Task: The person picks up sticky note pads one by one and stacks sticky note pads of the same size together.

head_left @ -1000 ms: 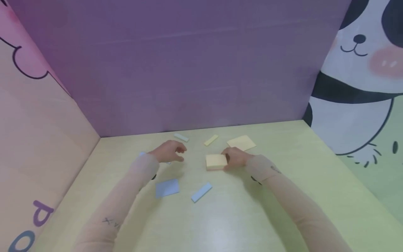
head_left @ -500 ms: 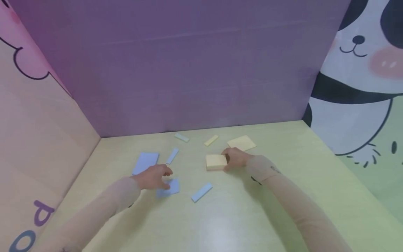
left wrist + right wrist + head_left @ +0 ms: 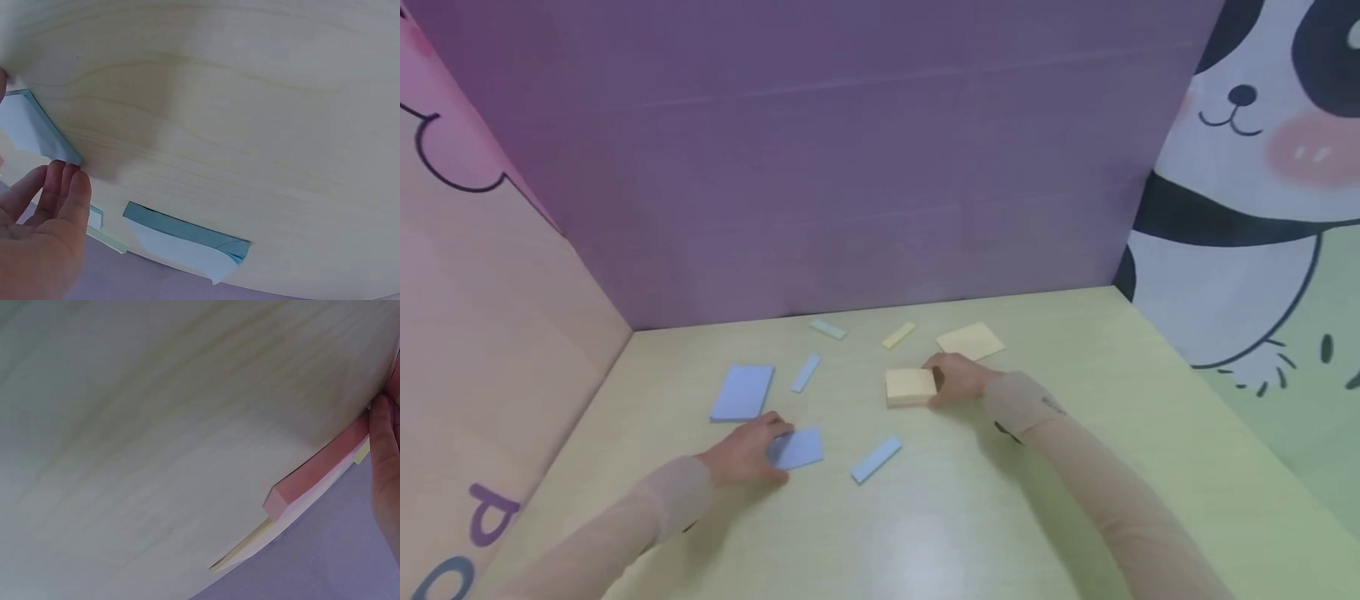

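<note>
In the head view my left hand (image 3: 745, 454) reaches round a small blue square sticky note pad (image 3: 800, 450), with the thumb by its near edge and fingers at its far edge. The left wrist view has fingertips right at the corner of that pad. My right hand (image 3: 958, 379) grips the right end of a thick sticky note block (image 3: 910, 385), pale yellow on top with pink lower down. Its pink side shows in the right wrist view, the fingers (image 3: 382, 434) pressed against its end. The block's right end is hidden by the hand.
Beyond the left hand lies a larger blue pad (image 3: 742, 393). Narrow strip pads lie about: blue (image 3: 806, 373), light blue (image 3: 876, 459), pale green (image 3: 828, 329) and yellow (image 3: 898, 336). A flat yellow pad (image 3: 972, 340) is behind the right hand. A purple wall (image 3: 865, 167) bounds the table's back.
My left hand has come back toward the body, down and to the left, from above the blue strip pad to the small blue square pad. The right hand stays on the block.
</note>
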The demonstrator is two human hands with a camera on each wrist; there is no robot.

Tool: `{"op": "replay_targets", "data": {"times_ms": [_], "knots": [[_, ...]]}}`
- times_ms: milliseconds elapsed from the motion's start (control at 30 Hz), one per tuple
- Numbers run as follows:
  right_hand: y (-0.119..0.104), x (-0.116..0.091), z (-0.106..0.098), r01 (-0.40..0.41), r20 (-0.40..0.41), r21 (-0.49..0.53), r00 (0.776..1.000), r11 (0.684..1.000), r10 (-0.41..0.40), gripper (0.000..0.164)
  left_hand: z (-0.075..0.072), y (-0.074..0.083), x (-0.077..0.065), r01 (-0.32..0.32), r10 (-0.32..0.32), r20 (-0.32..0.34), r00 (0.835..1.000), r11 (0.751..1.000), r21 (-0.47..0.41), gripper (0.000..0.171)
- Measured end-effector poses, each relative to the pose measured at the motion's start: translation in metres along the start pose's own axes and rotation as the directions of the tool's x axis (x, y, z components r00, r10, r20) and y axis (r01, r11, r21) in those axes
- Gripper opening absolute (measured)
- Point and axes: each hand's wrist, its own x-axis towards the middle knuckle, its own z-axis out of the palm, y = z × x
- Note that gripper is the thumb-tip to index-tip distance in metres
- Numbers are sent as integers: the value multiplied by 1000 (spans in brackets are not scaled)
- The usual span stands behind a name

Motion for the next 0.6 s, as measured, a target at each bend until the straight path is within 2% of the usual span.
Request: {"op": "replay_targets", "data": {"times_ms": [267, 600], "knots": [[2, 1, 1, 0, -10, 6, 1000, 1000, 0, 60, 0, 0, 1, 10, -10, -10, 1000, 1000, 28, 66], [2, 1, 1, -2, -8, 21, 1000, 1000, 2, 59, -3, 3, 2, 1, -1, -24, 1000, 1000, -7, 60]]}}
